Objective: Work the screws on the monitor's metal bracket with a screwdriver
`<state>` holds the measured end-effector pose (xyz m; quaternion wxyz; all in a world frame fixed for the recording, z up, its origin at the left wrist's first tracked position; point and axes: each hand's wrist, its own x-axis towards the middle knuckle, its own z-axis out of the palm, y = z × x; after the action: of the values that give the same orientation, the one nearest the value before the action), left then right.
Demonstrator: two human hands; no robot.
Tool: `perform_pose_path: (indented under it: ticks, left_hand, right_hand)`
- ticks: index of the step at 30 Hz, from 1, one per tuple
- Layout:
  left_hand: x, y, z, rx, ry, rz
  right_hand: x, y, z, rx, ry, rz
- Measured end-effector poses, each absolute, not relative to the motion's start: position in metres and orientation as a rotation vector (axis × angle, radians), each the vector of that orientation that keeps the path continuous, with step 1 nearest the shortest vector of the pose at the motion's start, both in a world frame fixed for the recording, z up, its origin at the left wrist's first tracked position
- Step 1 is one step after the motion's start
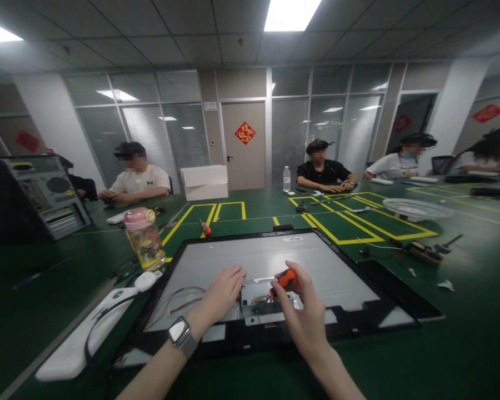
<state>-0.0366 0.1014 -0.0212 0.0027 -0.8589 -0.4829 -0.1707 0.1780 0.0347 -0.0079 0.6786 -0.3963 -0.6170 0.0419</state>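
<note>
A large flat display panel [237, 253] with a grey metal back and black frame lies in front of me. My right hand [309, 314] grips the red-and-black handle of a screwdriver [287, 279], tilted low over a small metal bracket [246, 296] near the panel's front middle. The screwdriver's tip is hard to make out among the metal parts. My left hand [223, 290] rests with extended fingers at the bracket's left side, and a watch [178, 331] is on that wrist. Thin cables [177, 297] run across the panel on the left.
Left of the panel are a drink bottle [145, 239], a white power strip [89, 333] and an opened computer case [45, 194]. A second screwdriver [205, 228] lies beyond the panel. On the right are a dark slab [400, 291] and a white round frame [416, 208]. Several people sit opposite.
</note>
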Motion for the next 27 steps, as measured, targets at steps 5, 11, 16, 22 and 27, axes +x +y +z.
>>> perform_pose_path:
  ticks: [5, 11, 16, 22, 27]
  left_hand:
    - [-0.037, 0.102, -0.021, -2.704, -1.554, -0.551]
    - [-0.036, 0.1, -0.019, -2.75, -1.59, -0.593]
    - [-0.034, 0.097, -0.012, -2.782, -1.605, -0.733]
    - [-0.033, 0.079, 0.019, -2.83, -1.528, -1.0]
    - [-0.025, 0.055, 0.027, -3.129, -1.384, -1.001]
  right_hand:
    - [0.177, 0.034, -0.005, -0.917, -1.332, 0.106]
    - [0.174, 0.029, 0.012, -0.856, -0.998, 0.104]
    - [0.177, 0.027, 0.018, -0.864, -0.891, 0.085]
    - [0.177, 0.026, 0.02, -0.877, -0.865, 0.104]
    - [0.178, 0.025, 0.022, -0.87, -0.824, 0.179]
